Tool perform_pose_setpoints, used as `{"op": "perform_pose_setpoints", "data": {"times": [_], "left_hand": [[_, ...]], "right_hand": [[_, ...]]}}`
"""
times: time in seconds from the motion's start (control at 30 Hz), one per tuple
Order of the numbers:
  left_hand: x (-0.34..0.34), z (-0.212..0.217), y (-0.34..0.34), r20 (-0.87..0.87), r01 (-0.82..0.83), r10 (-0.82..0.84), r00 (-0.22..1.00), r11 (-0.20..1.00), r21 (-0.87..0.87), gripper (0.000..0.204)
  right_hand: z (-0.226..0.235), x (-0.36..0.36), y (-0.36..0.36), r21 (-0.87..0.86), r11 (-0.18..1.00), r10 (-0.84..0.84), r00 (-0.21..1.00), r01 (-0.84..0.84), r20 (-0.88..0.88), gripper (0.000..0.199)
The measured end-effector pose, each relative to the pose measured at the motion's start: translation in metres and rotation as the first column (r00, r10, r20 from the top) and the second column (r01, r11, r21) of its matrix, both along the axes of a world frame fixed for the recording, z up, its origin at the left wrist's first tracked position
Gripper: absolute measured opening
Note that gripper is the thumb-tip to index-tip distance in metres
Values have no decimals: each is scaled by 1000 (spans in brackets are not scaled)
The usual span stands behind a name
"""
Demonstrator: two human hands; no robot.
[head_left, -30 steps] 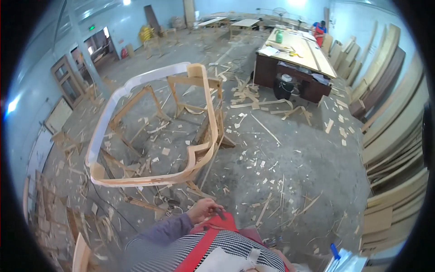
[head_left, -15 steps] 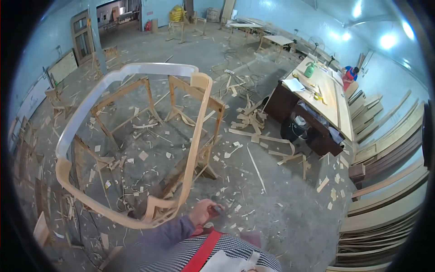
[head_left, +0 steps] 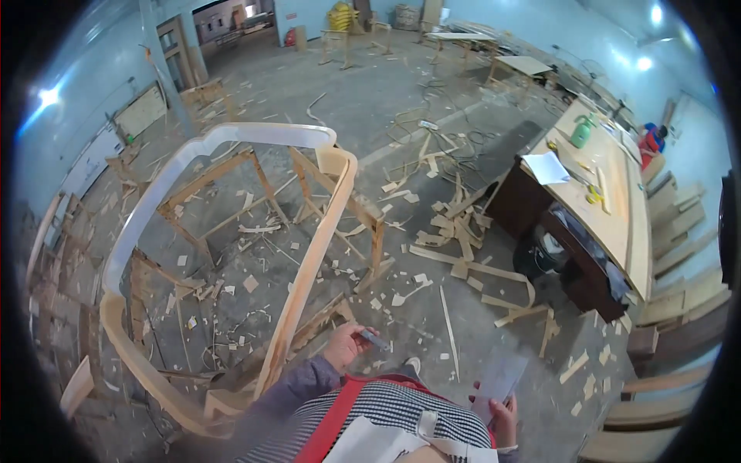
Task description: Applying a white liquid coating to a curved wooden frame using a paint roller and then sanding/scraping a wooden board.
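My left hand (head_left: 346, 347), at the end of a purple-grey sleeve, is closed on a small flat grey piece (head_left: 376, 339) that sticks out to the right; its kind is unclear. Low on the right, my right hand (head_left: 505, 420) grips a pale grey flat sheet (head_left: 500, 380), held tilted upward. To the left stands a big curved wooden frame (head_left: 302, 287), a closed loop whose far side is whitish and whose near side is bare wood. It rests on wooden trestles (head_left: 376, 239), with its near right rail close to my left sleeve.
Wood offcuts (head_left: 463, 239) and shavings litter the floor. At the right, a workbench (head_left: 610, 220) bears a green spray bottle (head_left: 583, 131) and papers (head_left: 546, 167). Boards (head_left: 670, 386) lie along the right wall. A person in red and blue (head_left: 652, 144) is beyond the bench. Cables lie farther back.
The view has shifted, so the bench sits farther right. My right hand has come into sight with the pale sheet. The grey piece in my left hand now shows more plainly.
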State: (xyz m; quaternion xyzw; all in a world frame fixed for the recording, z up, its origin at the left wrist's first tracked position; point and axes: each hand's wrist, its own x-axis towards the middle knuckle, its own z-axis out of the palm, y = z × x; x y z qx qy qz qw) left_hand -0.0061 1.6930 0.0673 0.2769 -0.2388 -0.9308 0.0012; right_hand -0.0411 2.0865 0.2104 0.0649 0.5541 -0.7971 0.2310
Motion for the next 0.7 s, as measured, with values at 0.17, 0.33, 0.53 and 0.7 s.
{"op": "perform_pose_setpoints", "data": {"times": [0.17, 0.33, 0.53, 0.7], "left_hand": [[-101, -23, -35, 125, -207, 204, 971, 978, 14, 16], [-213, -45, -76, 216, -410, 413, 885, 910, -61, 12], [-347, -131, -151, 295, -571, 582, 758, 811, -132, 8], [-444, -169, -214, 309, -639, 684, 661, 729, -246, 9]], "right_hand": [[12, -201, -46, -11, 940, 341, 939, -340, 56, 63], [1, -359, -142, 40, 811, 583, 812, -584, 28, 52], [-45, -506, -224, 150, 688, 698, 704, -710, 132, 52], [-59, -609, -257, 169, 784, 558, 798, -597, 228, 50]]}}
